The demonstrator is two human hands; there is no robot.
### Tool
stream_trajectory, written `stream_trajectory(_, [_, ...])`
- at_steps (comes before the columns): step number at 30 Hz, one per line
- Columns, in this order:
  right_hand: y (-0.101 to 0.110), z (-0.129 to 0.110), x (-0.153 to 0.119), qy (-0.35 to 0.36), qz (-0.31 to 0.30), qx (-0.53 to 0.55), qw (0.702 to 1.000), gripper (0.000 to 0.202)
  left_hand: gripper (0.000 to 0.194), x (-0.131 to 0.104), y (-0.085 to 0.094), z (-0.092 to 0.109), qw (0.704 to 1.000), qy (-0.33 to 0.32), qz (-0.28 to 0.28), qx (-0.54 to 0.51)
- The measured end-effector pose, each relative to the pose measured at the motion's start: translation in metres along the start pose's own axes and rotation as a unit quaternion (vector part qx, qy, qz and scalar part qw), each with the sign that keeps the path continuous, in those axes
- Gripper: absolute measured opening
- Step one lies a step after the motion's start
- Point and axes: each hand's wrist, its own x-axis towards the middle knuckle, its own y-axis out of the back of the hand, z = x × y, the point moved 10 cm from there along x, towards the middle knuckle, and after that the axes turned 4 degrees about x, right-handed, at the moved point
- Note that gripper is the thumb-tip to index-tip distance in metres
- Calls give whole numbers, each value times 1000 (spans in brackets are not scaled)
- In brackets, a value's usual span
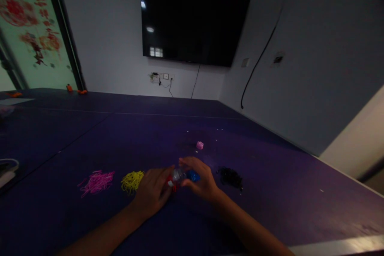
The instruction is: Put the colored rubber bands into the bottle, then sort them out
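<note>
My left hand (153,190) is closed around a small clear plastic bottle (179,175) with red on it, which lies tilted with its clear end toward the right. My right hand (201,178) curves beside that end, thumb and forefinger apart, nothing visibly gripped. Something bright blue (193,175) shows between its thumb and fingers; whether it lies on the table behind is unclear. Just left of my left hand is a yellow heap of thin bands (132,182), partly covered by the hand. A pink heap of thin bands (97,182) lies farther left. To the right sits a black heap (231,178).
A small pink lump (200,145) rests beyond my hands on the purple tabletop (144,136), among tiny white bits. A white object (7,176) is at the left edge. A cable (261,56) hangs down the right wall; a television (192,20) is on the back wall.
</note>
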Motion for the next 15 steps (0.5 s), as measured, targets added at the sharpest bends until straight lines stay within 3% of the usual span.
stream_trajectory(3, [21, 42, 1, -139, -19, -85, 987, 36, 39, 4, 0, -11, 999, 27, 0, 24])
stream_trajectory(7, [41, 103, -21, -334, -137, -226, 905, 21, 41, 10, 2, -20, 999, 26, -4, 40])
stream_trajectory(11, [35, 123, -39, -375, -210, -216, 876, 26, 44, 8, 0, -23, 999, 28, -8, 44])
stream_trajectory(15, [23, 115, -36, -348, -187, -209, 895, 24, 46, 6, -4, -24, 999, 31, -7, 37])
